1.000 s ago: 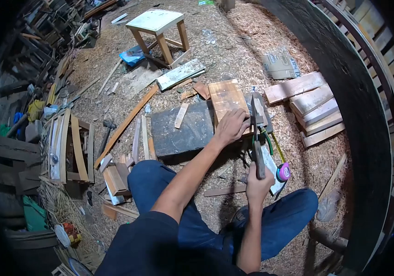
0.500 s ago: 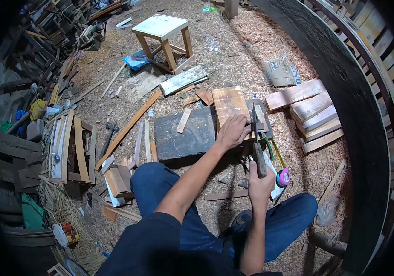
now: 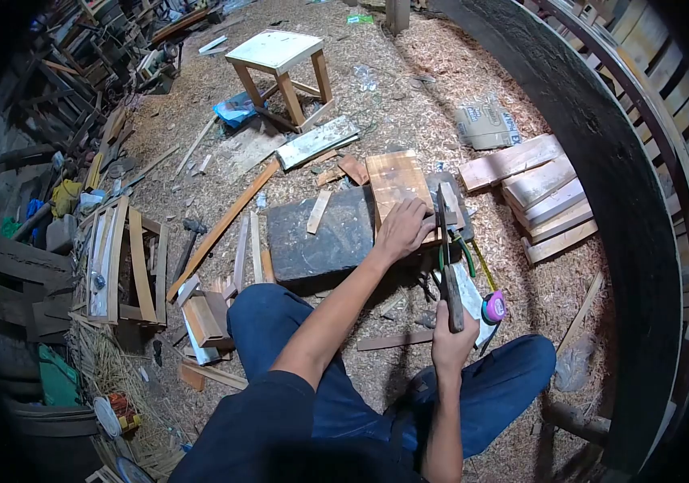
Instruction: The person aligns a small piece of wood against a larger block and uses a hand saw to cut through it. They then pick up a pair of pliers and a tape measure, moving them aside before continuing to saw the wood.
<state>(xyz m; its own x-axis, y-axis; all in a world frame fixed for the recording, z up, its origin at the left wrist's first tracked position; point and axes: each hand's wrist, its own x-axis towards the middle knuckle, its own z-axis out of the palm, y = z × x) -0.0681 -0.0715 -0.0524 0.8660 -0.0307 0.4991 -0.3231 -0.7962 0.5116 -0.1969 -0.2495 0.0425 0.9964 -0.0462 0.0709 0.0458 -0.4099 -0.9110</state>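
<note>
My right hand [image 3: 453,342] is wrapped round the wooden handle of a handsaw [image 3: 452,298], low in front of my knees. Its narrow blade, seen almost edge-on, points away from me along the right side of a wooden block [image 3: 395,179]. My left hand [image 3: 402,229] presses down at the block's near right corner, its fingers bent over a small strip of wood [image 3: 451,217] beside the blade. The fingers partly hide what they grip. Beneath the block lies a dark, flat slab [image 3: 312,241].
Green-handled pliers [image 3: 468,256] and a pink-and-purple tape measure [image 3: 493,307] lie right of the slab. Stacked boards [image 3: 550,193] sit farther right, near a large dark curved beam [image 3: 602,137]. A hammer [image 3: 191,233], a long batten [image 3: 224,229] and a small stool [image 3: 276,52] are left and ahead.
My right hand has drawn the saw back a little toward me. My left hand stays on the wood, and the view has shifted slightly.
</note>
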